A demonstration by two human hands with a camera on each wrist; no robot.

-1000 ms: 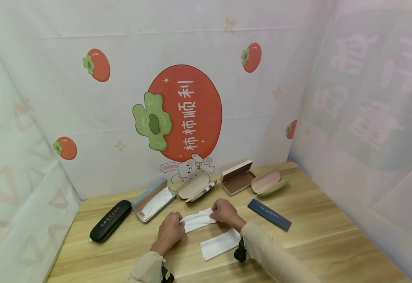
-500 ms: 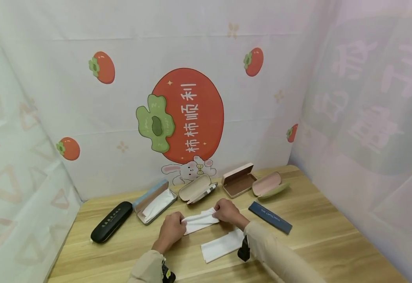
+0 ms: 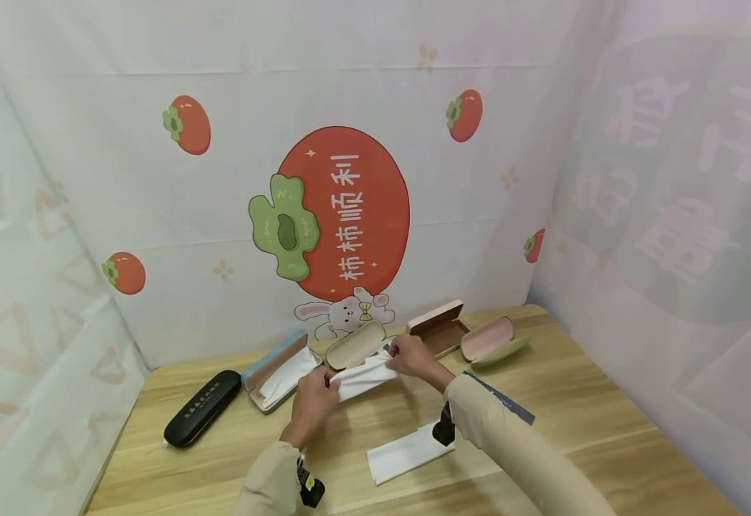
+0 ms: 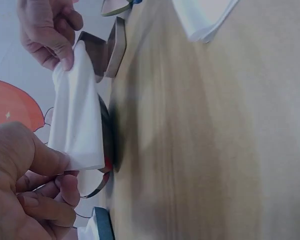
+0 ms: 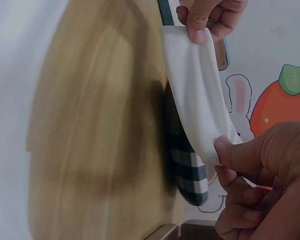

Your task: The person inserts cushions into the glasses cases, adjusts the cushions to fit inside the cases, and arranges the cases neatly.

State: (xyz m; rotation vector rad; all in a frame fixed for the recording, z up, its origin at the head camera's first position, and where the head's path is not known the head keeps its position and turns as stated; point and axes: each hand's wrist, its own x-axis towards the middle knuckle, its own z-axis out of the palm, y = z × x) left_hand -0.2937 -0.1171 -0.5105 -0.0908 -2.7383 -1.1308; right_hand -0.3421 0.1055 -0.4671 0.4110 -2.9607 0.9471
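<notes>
A folded white cloth (image 3: 364, 377) is stretched between my two hands, raised off the table. My left hand (image 3: 314, 403) pinches its left end between thumb and fingers. At the other end my right hand (image 3: 412, 357) pinches a corner, with creases running along the cloth. Just behind it stands an open glasses case (image 3: 355, 345) with a cream lining; its checkered outside (image 5: 190, 172) shows in the right wrist view. The cloth partly covers this case in the head view. A second folded white cloth (image 3: 408, 455) lies on the table, partly under my right wrist.
Left of the hands are a shut black glasses case (image 3: 203, 408) and an open blue one (image 3: 275, 351) holding white cloth. Open brown-lined (image 3: 443, 337) and pink-lined (image 3: 488, 338) cases stand at the back right. My right sleeve partly hides a dark blue flat case (image 3: 511, 406).
Both hands have lifted the stretched white cloth and moved it away from me, up to the checkered case. The second cloth and the cases stay where they were.
</notes>
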